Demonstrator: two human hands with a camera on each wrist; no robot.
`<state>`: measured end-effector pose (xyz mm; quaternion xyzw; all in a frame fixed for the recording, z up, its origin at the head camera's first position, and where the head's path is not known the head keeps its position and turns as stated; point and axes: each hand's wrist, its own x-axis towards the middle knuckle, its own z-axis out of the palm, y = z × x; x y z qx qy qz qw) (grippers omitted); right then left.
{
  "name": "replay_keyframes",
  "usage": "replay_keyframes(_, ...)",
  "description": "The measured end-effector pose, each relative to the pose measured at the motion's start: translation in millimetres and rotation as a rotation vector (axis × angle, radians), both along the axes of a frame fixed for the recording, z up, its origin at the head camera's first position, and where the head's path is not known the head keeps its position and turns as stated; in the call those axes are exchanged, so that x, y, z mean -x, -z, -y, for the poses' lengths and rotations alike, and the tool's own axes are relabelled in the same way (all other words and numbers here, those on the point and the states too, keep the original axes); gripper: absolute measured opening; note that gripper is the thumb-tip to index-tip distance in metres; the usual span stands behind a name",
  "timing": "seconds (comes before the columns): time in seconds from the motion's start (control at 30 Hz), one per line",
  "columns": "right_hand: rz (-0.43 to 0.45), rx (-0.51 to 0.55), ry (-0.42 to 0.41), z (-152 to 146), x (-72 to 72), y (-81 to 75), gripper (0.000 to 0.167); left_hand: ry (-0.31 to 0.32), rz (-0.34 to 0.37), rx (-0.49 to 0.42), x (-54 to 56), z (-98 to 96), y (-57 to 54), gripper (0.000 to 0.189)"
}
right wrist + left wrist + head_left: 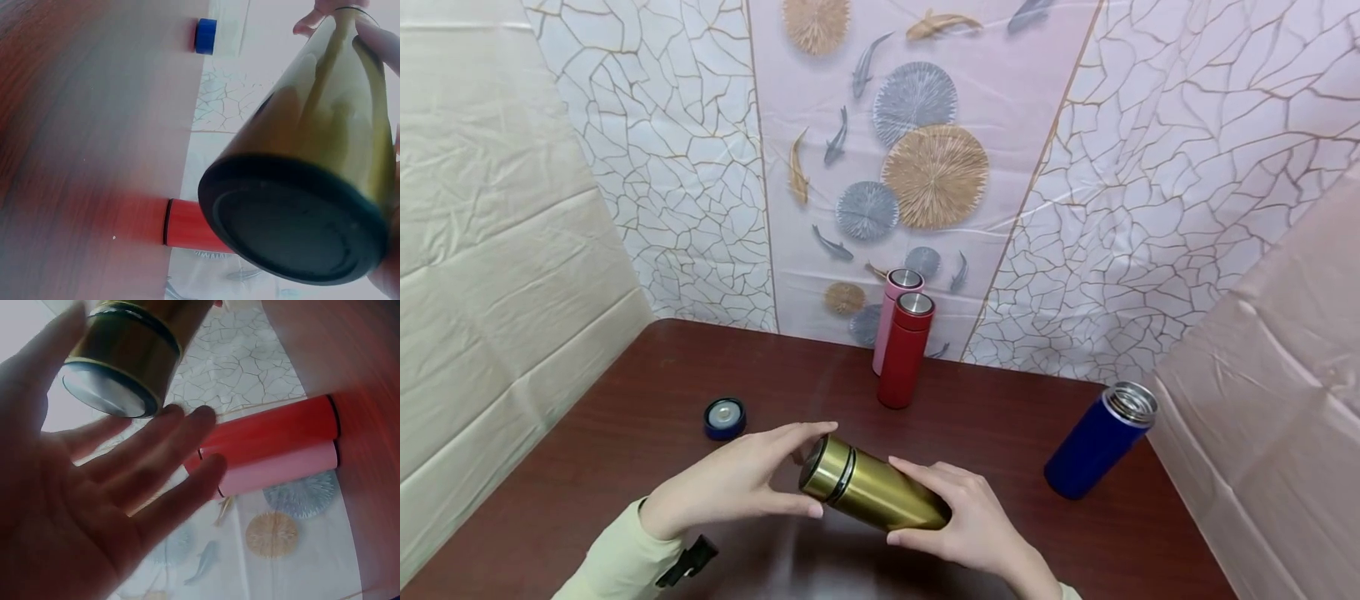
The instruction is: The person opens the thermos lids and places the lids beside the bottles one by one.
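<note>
A gold thermos bottle [887, 493] with its cap on is held tilted above the table, cap end toward the left. My right hand [976, 521] grips its lower body, thumb on the near side and fingers over the far side. Around the cap, my left hand [737, 483] has its thumb and fingers spread. In the left wrist view those fingers [165, 453] are extended near the silver-topped cap [106, 390]; whether any touches it I cannot tell. The right wrist view shows the bottle's black base [287, 231].
A blue thermos bottle [1090, 450] without its cap stands at the right. Its likely cap, a blue lid [725, 419], lies on the brown table [617, 425] at the left. A red bottle [905, 358] stands before a pink one [883, 321] at the back, near a patterned cloth backdrop.
</note>
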<state>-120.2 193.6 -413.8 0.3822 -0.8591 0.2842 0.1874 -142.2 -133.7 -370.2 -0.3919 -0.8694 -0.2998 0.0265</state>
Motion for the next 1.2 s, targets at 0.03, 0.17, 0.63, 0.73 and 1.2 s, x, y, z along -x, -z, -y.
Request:
replay_keyframes(0.03,0.007,0.004,-0.003,0.0,0.1,-0.2,0.075,0.015,-0.014,-0.003,-0.1,0.8,0.1,0.084)
replay_keyframes(0.17,0.021,0.011,-0.011,0.7,0.8,0.1,0.075,0.08,-0.085,-0.038,0.4,1.8,-1.0,0.088)
replay_keyframes(0.63,-0.019,-0.008,-0.045,0.3,4.0,1.3,0.076,0.048,-0.152,-0.054,0.1,3.3,-2.4,0.072)
replay_keyframes(0.73,-0.031,-0.009,-0.051,0.7,4.9,1.1,0.076,0.011,-0.143,-0.047,-0.2,3.6,-2.1,0.069)
replay_keyframes(1.2,-0.051,0.001,-0.067,3.2,6.1,-0.7,0.077,-0.182,-0.112,0.021,3.7,-0.5,-4.1,0.045)
